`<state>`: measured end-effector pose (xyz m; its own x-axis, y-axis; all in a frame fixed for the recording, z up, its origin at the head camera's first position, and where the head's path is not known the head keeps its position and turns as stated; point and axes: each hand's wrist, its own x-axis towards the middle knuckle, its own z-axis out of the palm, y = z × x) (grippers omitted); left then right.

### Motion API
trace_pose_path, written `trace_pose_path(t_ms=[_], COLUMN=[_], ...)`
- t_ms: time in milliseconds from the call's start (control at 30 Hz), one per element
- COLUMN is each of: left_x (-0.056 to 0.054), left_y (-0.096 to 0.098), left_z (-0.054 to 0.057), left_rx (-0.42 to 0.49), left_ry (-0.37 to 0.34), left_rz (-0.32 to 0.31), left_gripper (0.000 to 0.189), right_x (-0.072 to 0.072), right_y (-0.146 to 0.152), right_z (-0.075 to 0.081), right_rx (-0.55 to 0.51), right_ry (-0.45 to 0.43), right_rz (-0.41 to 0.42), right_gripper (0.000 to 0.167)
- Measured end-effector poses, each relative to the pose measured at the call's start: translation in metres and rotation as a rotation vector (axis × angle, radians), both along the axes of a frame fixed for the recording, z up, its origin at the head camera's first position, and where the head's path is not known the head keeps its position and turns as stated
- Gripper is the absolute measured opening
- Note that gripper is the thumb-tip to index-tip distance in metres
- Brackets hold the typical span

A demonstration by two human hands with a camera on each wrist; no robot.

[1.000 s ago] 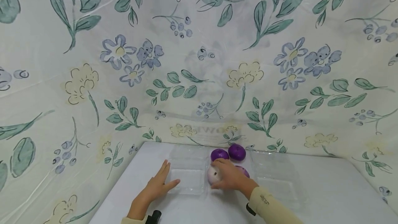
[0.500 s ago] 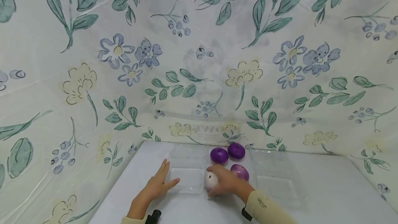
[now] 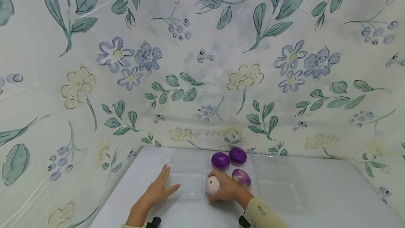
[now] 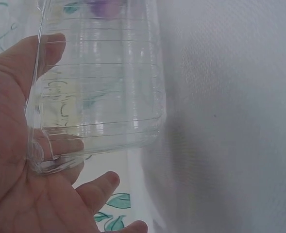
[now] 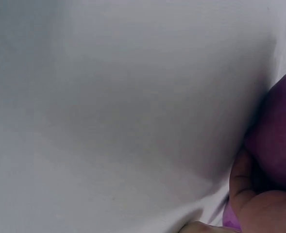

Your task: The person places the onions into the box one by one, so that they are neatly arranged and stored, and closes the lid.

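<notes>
My right hand grips a pale, pinkish-white onion with a dark spot, fingers on its far side and thumb on the near side. It stands at the right edge of a clear plastic box. My left hand lies along the box's left side, fingers straight and thumb spread. In the left wrist view, the box wall crosses in front of the thumb and a finger. A purple-pink onion sits just right of my right hand. The right wrist view catches curled fingers under a purple onion at its edge.
Two dark purple onions stand behind my right hand, near the back edge of the white table. To the right lies a second clear plastic container. A flower-patterned sheet rises directly behind the table.
My right hand has moved slightly left and toward me with the pale onion, uncovering the purple-pink onion and a dark purple one. My left hand keeps its place by the box.
</notes>
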<state>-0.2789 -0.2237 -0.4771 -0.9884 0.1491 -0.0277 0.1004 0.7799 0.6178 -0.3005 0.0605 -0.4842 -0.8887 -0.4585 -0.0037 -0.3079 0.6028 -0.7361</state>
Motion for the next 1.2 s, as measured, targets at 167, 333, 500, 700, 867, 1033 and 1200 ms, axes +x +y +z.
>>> trace_pose_path(t_ms=[167, 333, 500, 700, 867, 1033, 1200], left_x=[0.002, 0.000, -0.001, -0.001, 0.004, 0.007, 0.004], left_y=[-0.002, -0.006, -0.008, -0.008, -0.006, -0.004, -0.004], left_z=[0.000, 0.005, 0.009, 0.002, -0.008, -0.007, -0.001], left_rx=[0.001, -0.019, -0.019, 0.042, 0.066, 0.063, 0.057], left_ry=[-0.001, 0.014, 0.010, 0.000, -0.037, -0.005, 0.021], left_rz=[-0.003, -0.014, -0.010, -0.006, 0.015, 0.000, -0.025], left_gripper=[0.094, 0.094, 0.093, 0.094, 0.096, 0.094, 0.094], right_x=[0.001, -0.002, -0.002, 0.000, 0.005, 0.008, 0.010], right_y=[-0.001, -0.006, -0.008, -0.007, -0.003, 0.000, 0.004], right_z=[-0.002, 0.000, 0.002, 0.001, -0.004, -0.001, 0.008], right_rx=[-0.011, -0.005, -0.014, -0.027, -0.015, -0.001, 0.001], right_ry=[-0.014, -0.013, 0.020, -0.001, -0.055, -0.076, -0.095], right_rz=[-0.014, -0.023, -0.021, -0.032, -0.001, 0.033, 0.039], right_gripper=[0.070, 0.072, 0.072, 0.072, 0.072, 0.071, 0.068])
